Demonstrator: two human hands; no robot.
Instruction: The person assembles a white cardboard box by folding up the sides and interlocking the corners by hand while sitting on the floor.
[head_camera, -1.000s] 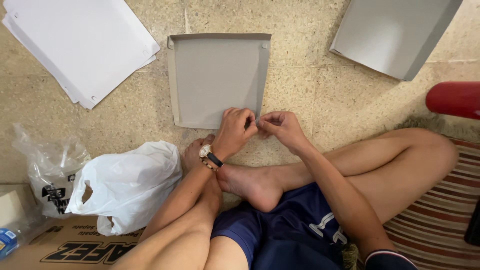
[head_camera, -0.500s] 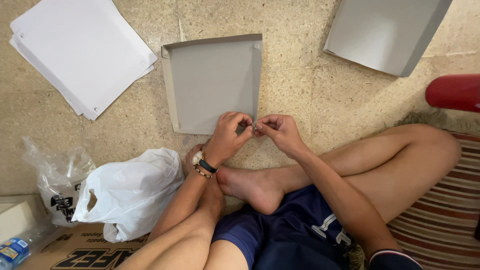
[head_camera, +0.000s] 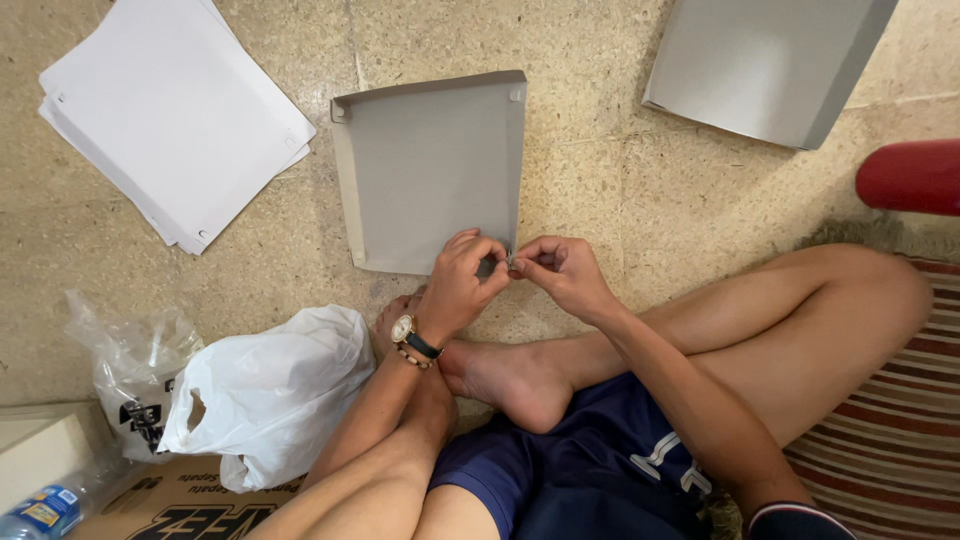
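Grey cardboard tray (head_camera: 425, 170), shallow, with folded-up side walls, flat on the speckled stone floor (head_camera: 620, 200) directly ahead of the crossed legs. Near right corner of the tray pinched from both sides. Left hand (head_camera: 462, 282), fingers curled together, thumb and forefinger clamped on the near edge of the tray at that corner; wristwatch (head_camera: 407, 329) with dark strap and a beaded bracelet on the wrist. Right hand (head_camera: 562, 272), fingers likewise closed, fingertips pressed against the same corner and meeting those of the left hand; something small and pale between the fingertips, too small to identify. Small round fasteners visible at the two far corners of the tray.

Stack of white sheets (head_camera: 170, 115) with small corner holes, well apart at upper left. Second grey cardboard piece (head_camera: 765, 65), one edge folded up, at upper right, partly out of view. White plastic bag (head_camera: 270, 395) beside the left forearm, just beyond the bare feet; clear plastic bag (head_camera: 135, 365) with dark print next to it. Brown cardboard box (head_camera: 160, 495), flattened, under both bags; plastic bottle (head_camera: 45, 510) at the lower left corner. Red cylindrical object (head_camera: 910, 175) at the right edge. Striped mat (head_camera: 890, 450) under the right leg.
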